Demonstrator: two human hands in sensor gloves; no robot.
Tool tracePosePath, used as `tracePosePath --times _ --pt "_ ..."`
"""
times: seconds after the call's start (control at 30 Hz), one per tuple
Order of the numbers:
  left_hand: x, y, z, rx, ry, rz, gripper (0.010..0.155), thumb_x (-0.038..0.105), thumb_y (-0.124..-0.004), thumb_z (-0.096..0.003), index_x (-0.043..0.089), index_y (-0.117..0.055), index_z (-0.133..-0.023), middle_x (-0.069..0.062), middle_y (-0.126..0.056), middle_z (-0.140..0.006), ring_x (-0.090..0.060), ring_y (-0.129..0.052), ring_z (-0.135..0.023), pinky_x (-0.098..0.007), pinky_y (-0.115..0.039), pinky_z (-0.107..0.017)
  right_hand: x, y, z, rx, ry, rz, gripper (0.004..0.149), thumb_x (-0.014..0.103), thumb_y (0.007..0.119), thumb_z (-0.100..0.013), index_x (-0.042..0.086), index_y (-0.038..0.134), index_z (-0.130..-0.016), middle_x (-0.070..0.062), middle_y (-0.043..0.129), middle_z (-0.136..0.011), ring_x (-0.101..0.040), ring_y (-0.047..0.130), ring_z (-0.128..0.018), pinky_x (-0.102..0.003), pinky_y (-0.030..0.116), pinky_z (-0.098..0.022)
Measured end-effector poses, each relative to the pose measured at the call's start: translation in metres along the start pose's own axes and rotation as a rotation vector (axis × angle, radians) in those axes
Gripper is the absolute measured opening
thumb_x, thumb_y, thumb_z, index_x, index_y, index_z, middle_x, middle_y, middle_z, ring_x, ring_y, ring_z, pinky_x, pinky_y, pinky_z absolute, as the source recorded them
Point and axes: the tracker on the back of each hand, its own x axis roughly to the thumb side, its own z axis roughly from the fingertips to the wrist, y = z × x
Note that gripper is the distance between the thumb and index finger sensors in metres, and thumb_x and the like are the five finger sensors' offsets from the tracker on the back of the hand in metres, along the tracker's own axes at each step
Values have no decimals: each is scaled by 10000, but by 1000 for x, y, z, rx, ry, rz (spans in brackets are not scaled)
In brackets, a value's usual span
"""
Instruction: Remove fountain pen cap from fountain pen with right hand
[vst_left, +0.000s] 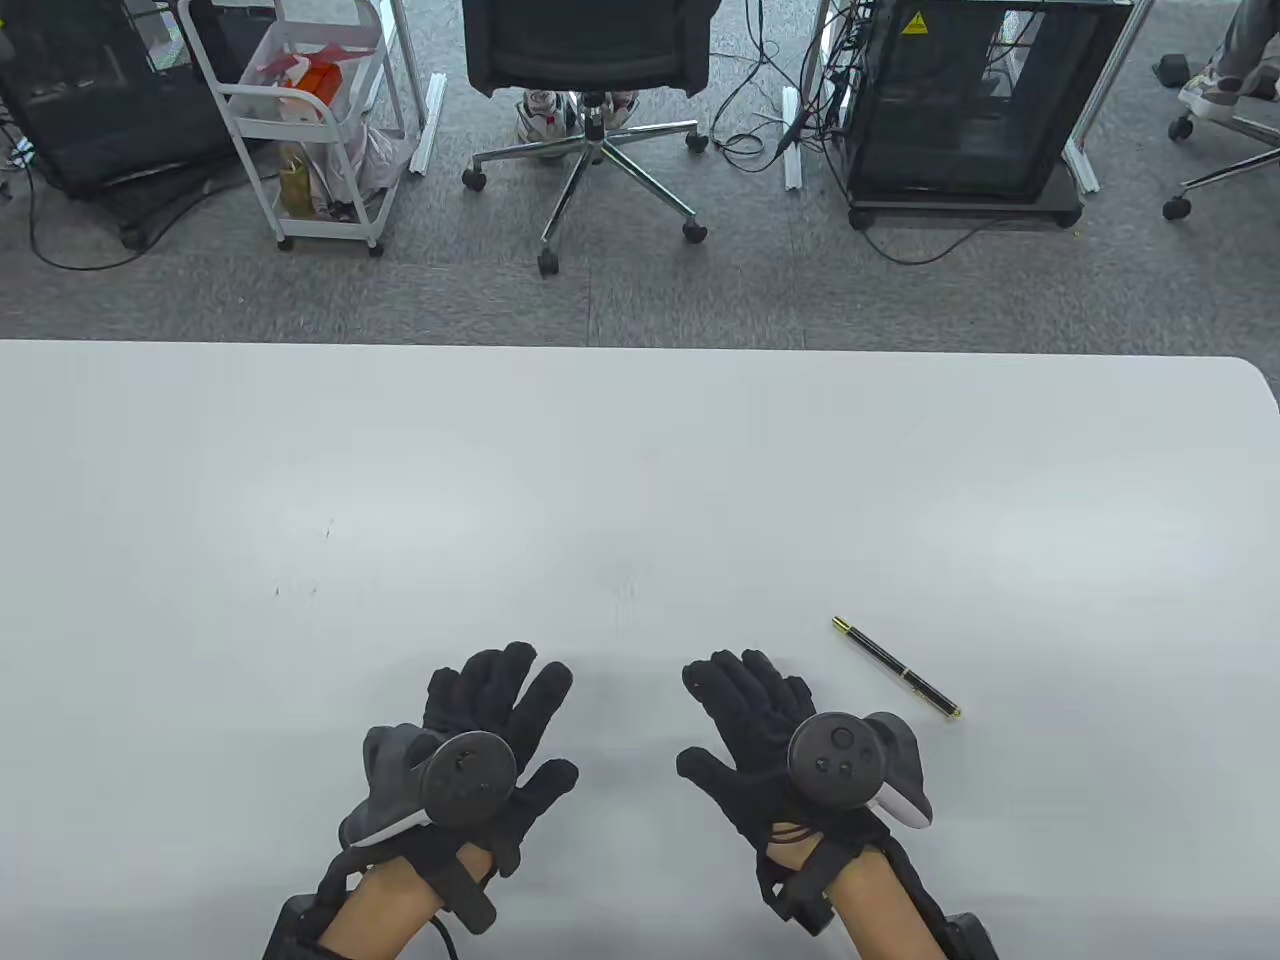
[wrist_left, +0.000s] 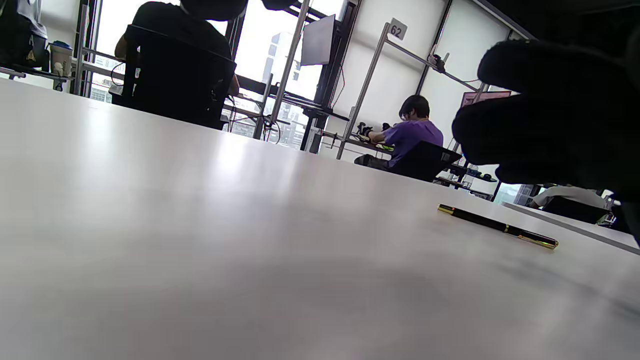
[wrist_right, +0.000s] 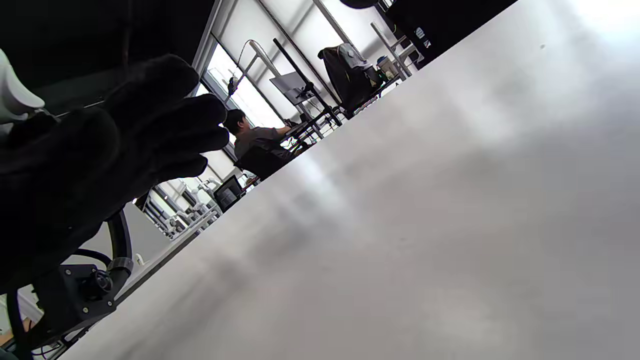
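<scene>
A black fountain pen (vst_left: 897, 668) with gold trim lies capped on the white table (vst_left: 640, 480), at a slant, just right of and a little beyond my right hand. It also shows in the left wrist view (wrist_left: 498, 226). My right hand (vst_left: 752, 712) lies flat on the table with fingers spread, holding nothing, a short way left of the pen. My left hand (vst_left: 497, 712) lies flat with fingers spread, holding nothing, further left. In the right wrist view only gloved fingers (wrist_right: 150, 120) and bare table show; the pen is out of that view.
The table's far edge (vst_left: 640, 348) runs across the middle of the table view. Beyond it on the floor stand an office chair (vst_left: 590, 60), a white cart (vst_left: 300, 120) and a black cabinet (vst_left: 970, 100).
</scene>
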Motion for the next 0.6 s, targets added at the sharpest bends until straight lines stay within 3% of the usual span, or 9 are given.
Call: tracePosePath --times 0.6 --pt "-9 11 0 97 38 55 786 678 -536 -340 390 -255 -1015 -152 -299 -1143 -503 -414 -1075 -792 -365 -652 3 -5 3 -31 -2 59 762 742 510 -554 357 218 -1143 -170 304 -1216 -479 261 -1092 -695 186 -712"
